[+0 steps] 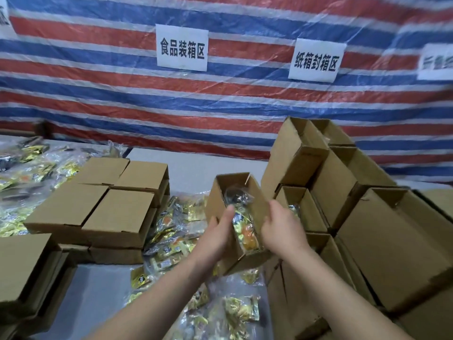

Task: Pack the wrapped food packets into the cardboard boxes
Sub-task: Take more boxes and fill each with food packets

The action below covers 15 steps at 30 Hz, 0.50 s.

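An open cardboard box (221, 192) is held up over the table's middle, tilted toward me. Wrapped food packets (241, 223), clear and gold with an orange piece, lie inside it. My left hand (217, 231) grips the box's left wall, thumb over the rim. My right hand (282, 229) grips the right wall, fingers curled over its edge. Loose gold packets (175, 231) lie scattered on the table below and in front of me (235, 307).
Closed cardboard boxes (117, 214) are stacked at the left. Open boxes (306, 153) stand piled at the right, one (297, 209) beside my right hand with packets inside. More packets (29, 168) heap at the far left. A striped tarp with paper signs (182, 47) hangs behind.
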Tool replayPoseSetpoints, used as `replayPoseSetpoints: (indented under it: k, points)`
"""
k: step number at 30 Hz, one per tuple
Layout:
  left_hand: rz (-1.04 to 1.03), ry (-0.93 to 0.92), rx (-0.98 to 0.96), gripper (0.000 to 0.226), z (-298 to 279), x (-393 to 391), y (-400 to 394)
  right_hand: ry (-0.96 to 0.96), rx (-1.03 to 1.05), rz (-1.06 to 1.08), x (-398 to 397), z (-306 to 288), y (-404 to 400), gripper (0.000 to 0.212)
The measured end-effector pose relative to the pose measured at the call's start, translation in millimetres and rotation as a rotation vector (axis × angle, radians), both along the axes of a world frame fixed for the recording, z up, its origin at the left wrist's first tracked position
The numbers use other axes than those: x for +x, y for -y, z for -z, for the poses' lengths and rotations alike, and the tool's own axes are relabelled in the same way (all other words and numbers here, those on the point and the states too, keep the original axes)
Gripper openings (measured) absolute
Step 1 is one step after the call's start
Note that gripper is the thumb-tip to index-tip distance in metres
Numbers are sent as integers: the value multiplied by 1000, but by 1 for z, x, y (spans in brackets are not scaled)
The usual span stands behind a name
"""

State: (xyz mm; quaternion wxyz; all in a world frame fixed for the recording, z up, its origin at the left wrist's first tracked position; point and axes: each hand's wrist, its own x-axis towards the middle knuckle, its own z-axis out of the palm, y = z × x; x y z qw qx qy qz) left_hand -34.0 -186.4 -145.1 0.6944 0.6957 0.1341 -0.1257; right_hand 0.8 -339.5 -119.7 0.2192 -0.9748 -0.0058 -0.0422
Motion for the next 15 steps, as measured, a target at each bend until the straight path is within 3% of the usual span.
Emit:
replayPoseSetpoints:
  k: [4,9,11,15]
  points:
    - [87,35,84,71,-31,34,30,53,-21,41,6,-42,18,34]
    - [215,64,243,46,-70,75,71,34,0,93,24,-79,60,16]
    - [295,73,288,47,-82,89,87,47,-17,140,37,-91,76,8]
    - [376,44,279,49,-96,114,115,58,-107,218,61,-108,100,13]
